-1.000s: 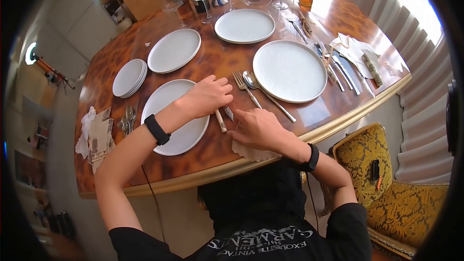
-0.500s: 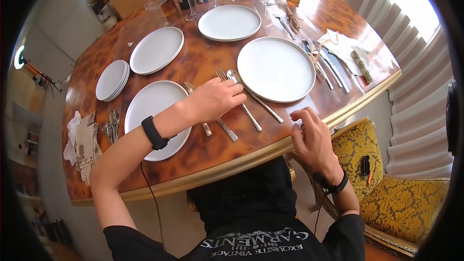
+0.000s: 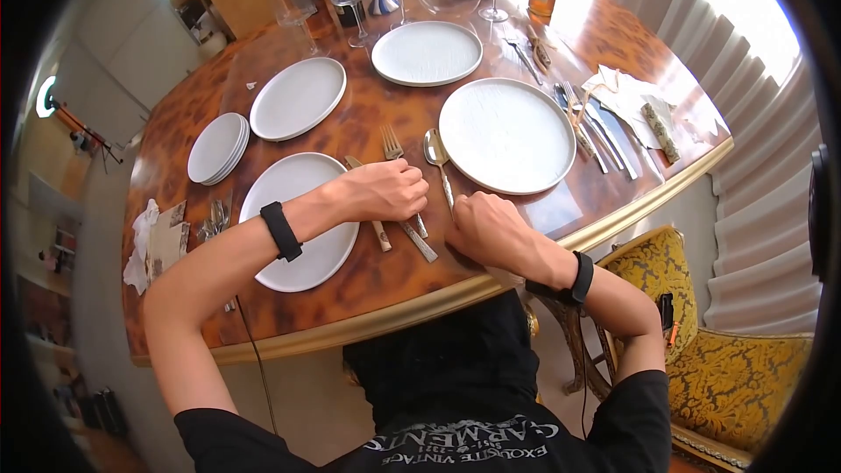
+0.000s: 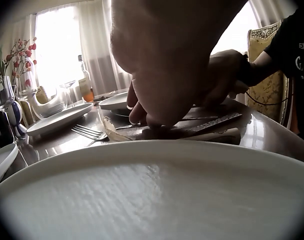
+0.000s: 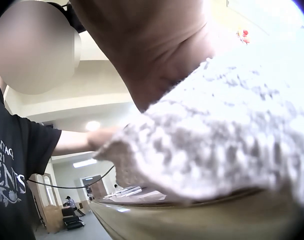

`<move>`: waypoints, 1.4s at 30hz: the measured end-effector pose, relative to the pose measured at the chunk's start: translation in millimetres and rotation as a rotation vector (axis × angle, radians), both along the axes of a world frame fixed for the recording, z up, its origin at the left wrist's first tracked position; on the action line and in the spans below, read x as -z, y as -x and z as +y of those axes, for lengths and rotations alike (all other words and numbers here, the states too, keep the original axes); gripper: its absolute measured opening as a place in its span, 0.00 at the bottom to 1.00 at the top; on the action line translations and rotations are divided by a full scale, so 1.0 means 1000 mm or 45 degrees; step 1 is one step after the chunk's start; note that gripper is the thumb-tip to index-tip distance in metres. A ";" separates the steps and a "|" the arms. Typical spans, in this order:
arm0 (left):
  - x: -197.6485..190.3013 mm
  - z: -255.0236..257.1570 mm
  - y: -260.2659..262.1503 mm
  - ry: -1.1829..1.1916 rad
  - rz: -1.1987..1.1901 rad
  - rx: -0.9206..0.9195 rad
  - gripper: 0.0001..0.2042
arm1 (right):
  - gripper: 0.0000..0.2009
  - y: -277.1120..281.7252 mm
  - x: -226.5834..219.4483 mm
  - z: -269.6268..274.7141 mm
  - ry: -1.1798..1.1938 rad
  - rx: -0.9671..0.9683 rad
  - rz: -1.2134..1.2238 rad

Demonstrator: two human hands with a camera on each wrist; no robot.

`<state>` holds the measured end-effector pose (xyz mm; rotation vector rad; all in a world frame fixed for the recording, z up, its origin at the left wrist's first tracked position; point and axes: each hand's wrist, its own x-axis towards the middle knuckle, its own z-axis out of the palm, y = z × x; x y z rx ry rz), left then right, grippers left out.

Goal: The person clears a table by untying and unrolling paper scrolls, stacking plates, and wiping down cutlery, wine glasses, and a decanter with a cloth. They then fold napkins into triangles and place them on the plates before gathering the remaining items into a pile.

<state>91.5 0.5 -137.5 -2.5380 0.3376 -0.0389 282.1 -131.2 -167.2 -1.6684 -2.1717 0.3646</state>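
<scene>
The wood-patterned table (image 3: 219,315) spreads under everything, and the near plate (image 3: 302,254), a large white one beneath the left wrist, serves as the landmark. To its right lies the right plate (image 3: 506,136); beyond it is the back plate (image 3: 298,98), with the far plate (image 3: 427,52) beyond and to the right. The small stacked plates (image 3: 217,147) sit beyond it to the left. Right of the near plate, the left hand (image 3: 381,190) has its fingers curled down round the fork (image 3: 392,142), whose tines point away from the person (the grip itself is mostly hidden under the knuckles). Farther right of that plate, the right hand (image 3: 491,229) pinches the handle of the spoon (image 3: 435,149), bowl pointing away. Pale crinkled material (image 5: 207,135) fills much of the right wrist view, close to the lens. Between the near plate and the fork's handle lie the patterned-handled knife (image 3: 422,243) and, closer to the plate, the light-handled knife (image 3: 381,234).
</scene>
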 end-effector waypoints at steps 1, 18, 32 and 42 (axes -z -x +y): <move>-0.003 0.001 0.002 -0.007 0.005 0.004 0.04 | 0.13 0.003 0.000 0.005 -0.007 0.004 0.005; -0.006 -0.004 0.006 0.172 -0.032 -0.048 0.01 | 0.09 0.020 -0.006 0.036 -0.039 0.022 -0.136; -0.017 -0.080 0.058 0.579 -0.176 -0.717 0.06 | 0.10 0.049 -0.010 -0.035 0.049 -0.082 -0.055; -0.005 -0.082 0.061 0.577 -0.168 -0.792 0.11 | 0.05 0.065 -0.003 -0.028 -0.035 -0.222 -0.089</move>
